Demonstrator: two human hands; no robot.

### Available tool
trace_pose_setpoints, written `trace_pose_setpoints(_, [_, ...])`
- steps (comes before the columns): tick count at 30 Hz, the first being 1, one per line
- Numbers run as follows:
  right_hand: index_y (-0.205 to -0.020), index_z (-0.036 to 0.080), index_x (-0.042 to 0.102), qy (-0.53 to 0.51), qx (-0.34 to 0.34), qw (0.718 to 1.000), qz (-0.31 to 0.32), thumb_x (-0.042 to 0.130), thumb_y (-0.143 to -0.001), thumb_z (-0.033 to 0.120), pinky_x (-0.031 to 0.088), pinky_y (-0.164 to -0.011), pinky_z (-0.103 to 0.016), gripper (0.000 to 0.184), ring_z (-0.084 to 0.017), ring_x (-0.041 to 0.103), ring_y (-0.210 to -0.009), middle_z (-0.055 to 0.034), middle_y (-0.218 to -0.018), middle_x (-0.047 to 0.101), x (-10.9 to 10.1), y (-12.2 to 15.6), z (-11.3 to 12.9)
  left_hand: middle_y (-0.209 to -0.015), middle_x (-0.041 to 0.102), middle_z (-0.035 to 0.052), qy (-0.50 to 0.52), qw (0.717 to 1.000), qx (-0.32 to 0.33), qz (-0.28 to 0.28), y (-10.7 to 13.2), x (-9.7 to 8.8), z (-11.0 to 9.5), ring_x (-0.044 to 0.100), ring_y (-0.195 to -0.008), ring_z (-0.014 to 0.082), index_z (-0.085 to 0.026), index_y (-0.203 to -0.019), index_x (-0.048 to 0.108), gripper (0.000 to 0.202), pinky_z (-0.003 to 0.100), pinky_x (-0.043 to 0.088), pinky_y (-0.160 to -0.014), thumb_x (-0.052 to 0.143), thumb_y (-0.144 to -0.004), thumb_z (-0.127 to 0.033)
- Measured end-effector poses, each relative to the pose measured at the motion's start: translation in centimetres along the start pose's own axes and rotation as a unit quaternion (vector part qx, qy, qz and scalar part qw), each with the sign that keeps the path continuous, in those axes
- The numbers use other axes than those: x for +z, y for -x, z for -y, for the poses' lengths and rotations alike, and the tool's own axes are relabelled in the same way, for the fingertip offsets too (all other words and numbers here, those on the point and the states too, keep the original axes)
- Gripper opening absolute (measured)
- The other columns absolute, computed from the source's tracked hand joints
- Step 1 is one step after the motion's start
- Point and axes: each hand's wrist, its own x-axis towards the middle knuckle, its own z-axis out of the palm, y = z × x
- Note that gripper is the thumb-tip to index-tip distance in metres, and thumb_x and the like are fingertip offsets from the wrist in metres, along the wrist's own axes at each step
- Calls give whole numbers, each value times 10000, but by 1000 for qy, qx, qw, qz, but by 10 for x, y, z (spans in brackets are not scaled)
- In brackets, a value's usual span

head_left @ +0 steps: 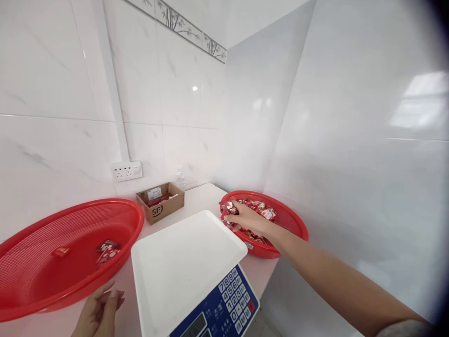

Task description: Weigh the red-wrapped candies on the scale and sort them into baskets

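My right hand (245, 218) reaches over the left side of the right red basket (294, 225). Its fingers close on a red snack packet (230, 207) with white print; whether more packets are in the grip is partly hidden. Beneath the hand lie several more small red, white and brown packets (268, 213). My left hand (100, 310) hangs low beside the front rim of the left red basket (138, 220), fingers loosely bent and nothing visible in them. Inside that basket lie an orange-red packet (61, 252) and some brown and red-white packets (108, 252).
Between the baskets stands a scale with a bare white pan (185, 257) and a blue keypad panel (235, 299). Behind it, a cardboard box (164, 209) holds red packets, near a clear plastic bottle (180, 178). Tiled walls with a socket (126, 171) close off the back and right.
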Motion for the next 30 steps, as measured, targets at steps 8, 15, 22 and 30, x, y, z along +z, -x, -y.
trace_pose_setpoints(8, [-973, 212, 474, -75, -7, 988, 132, 532, -839, 369, 538, -561, -246, 215, -145, 605, -836, -44, -994, 582, 68, -10, 23, -893, 650, 46, -11, 999, -35, 25, 23, -9, -49, 654, -827, 241, -225, -1060, 539, 538, 419, 475, -826, 517, -684, -610])
trace_pose_setpoints(15, [-944, 205, 473, -38, -23, 988, 151, 472, -873, 322, 506, -537, -208, 137, -103, 602, -717, -41, -960, 606, 79, -12, 24, -863, 644, 39, -11, 999, -45, 25, 29, -7, -61, 646, -809, 233, -229, -1039, 547, 509, 421, 480, -810, 517, -693, -601])
trace_pose_setpoints(22, [-872, 200, 460, 68, -39, 989, 129, 461, -845, 254, 510, -495, -239, 61, -123, 607, -649, -24, -854, 577, 81, -11, 24, -842, 640, 41, 0, 999, -35, 23, 30, -7, -63, 642, -792, 231, -216, -1023, 557, 511, 414, 486, -802, 525, -684, -596])
trace_pose_setpoints(30, [-1009, 216, 543, 295, -134, 945, 55, 419, -866, 237, 457, -730, -312, 190, -192, 604, -863, -64, -1020, 628, 73, 1, 21, -852, 639, 40, -5, 999, -39, 25, 30, -7, -63, 641, -797, 225, -213, -1028, 553, 512, 412, 484, -805, 519, -693, -598])
